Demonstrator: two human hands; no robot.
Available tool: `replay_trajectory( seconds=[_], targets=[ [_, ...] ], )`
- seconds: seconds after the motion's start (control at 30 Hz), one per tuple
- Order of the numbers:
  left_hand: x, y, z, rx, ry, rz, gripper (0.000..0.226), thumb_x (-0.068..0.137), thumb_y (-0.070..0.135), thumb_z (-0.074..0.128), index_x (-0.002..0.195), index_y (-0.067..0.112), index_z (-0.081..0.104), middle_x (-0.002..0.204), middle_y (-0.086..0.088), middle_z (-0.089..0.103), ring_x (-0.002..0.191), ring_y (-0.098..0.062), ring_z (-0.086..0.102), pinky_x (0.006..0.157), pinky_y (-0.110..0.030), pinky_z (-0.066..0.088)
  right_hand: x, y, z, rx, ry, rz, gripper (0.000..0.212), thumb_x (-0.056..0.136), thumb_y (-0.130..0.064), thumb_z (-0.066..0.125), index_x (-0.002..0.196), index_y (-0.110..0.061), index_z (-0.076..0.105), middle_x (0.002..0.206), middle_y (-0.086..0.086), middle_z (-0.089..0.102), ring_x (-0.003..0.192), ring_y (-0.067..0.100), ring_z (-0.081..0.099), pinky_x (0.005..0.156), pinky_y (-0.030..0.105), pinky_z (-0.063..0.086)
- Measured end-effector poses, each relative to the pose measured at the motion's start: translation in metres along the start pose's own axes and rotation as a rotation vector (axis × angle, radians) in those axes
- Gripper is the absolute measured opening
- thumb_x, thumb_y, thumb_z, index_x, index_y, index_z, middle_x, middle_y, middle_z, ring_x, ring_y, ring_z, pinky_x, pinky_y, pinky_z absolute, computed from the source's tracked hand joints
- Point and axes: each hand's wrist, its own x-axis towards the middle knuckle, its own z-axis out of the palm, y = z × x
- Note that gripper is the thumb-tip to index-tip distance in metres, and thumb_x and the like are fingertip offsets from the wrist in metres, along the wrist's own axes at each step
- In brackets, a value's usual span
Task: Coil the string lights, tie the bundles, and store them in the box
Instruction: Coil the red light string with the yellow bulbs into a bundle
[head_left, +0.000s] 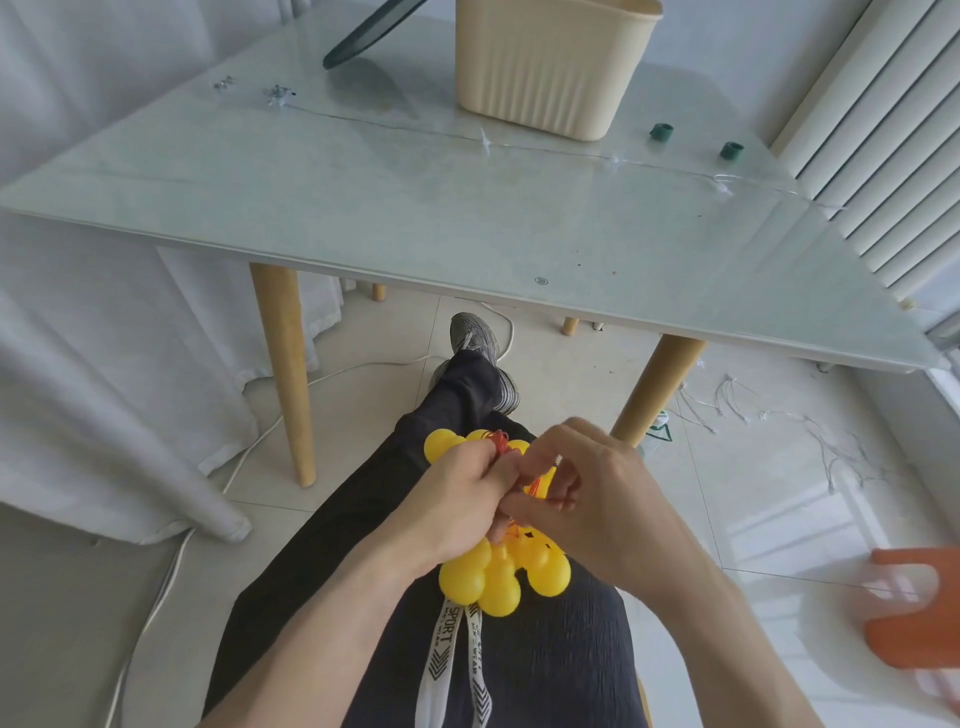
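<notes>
A bundle of yellow ball-shaped string lights (498, 577) with orange wire (501, 441) lies over my lap, below the table edge. My left hand (452, 504) grips the bundle's middle from the left. My right hand (587, 493) meets it from the right, with its fingers pinching the orange wire at the bundle's centre. The cream ribbed box (545, 67) stands at the back of the glass table (415, 208). A second string of clear lights (485, 139) on thin wire stretches across the table in front of the box.
Two small green ties (661, 132) (731, 150) lie right of the box. A dark round rim (363, 36) leans at the back. More clear light strands (779, 421) lie on the floor to the right, near an orange stool (909, 608). A white cable (249, 452) runs across the floor.
</notes>
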Motion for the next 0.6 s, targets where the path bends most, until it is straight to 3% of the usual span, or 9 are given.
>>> replay_trajectory(
  seconds=[0.1,0.23,0.3,0.4,0.5,0.6],
  targets=[
    [-0.002,0.002,-0.001,-0.009,-0.011,-0.005,0.034,0.107,0.03,0.04,0.081,0.012,0.055,0.054,0.007,0.047,0.047,-0.004,0.045,0.057,-0.026,0.041,-0.001,0.006,-0.008,0.023,-0.149,0.105,0.019,0.079,-0.046,0.079,0.083,-0.034,0.065,0.073,-0.013,0.065,0.069,0.006,0.062,0.06,0.021,0.05],
    [-0.002,0.003,-0.007,-0.176,0.012,0.001,0.03,0.106,0.02,0.04,0.097,0.001,0.062,0.054,0.015,0.053,0.048,0.002,0.052,0.055,-0.01,0.044,0.0,0.017,-0.022,0.017,-0.304,0.188,0.015,0.088,-0.042,0.069,0.077,-0.032,0.065,0.07,-0.019,0.067,0.069,0.0,0.06,0.062,0.018,0.046],
    [-0.004,0.005,-0.007,-0.149,-0.032,0.034,0.031,0.107,0.021,0.04,0.089,0.006,0.059,0.05,0.016,0.051,0.051,-0.001,0.05,0.057,-0.011,0.044,0.001,0.018,-0.027,0.054,-0.296,0.231,0.018,0.092,-0.039,0.064,0.076,-0.031,0.063,0.067,-0.013,0.069,0.061,0.003,0.06,0.058,0.021,0.046],
    [-0.006,0.008,-0.005,-0.125,-0.139,0.039,0.035,0.108,0.024,0.038,0.076,0.012,0.05,0.053,0.012,0.046,0.054,-0.004,0.043,0.06,-0.016,0.041,0.005,0.015,-0.028,0.226,-0.097,0.235,0.017,0.093,-0.033,0.066,0.078,-0.024,0.065,0.06,-0.002,0.067,0.055,0.013,0.06,0.055,0.024,0.048],
    [-0.007,0.008,-0.006,-0.103,-0.238,0.058,0.036,0.108,0.029,0.037,0.079,0.013,0.051,0.058,0.002,0.043,0.057,-0.01,0.039,0.063,-0.025,0.038,0.008,0.014,-0.024,0.264,-0.021,0.195,0.015,0.091,-0.032,0.071,0.079,-0.024,0.068,0.065,-0.013,0.068,0.059,0.004,0.063,0.058,0.018,0.05],
    [-0.007,0.01,-0.009,-0.063,-0.244,0.052,0.038,0.107,0.028,0.038,0.071,0.017,0.044,0.055,0.008,0.042,0.054,-0.008,0.037,0.062,-0.029,0.037,0.008,0.016,-0.026,0.109,-0.113,0.199,0.022,0.092,-0.044,0.065,0.077,-0.029,0.07,0.068,-0.025,0.067,0.067,-0.004,0.063,0.061,0.012,0.045]
  ],
)
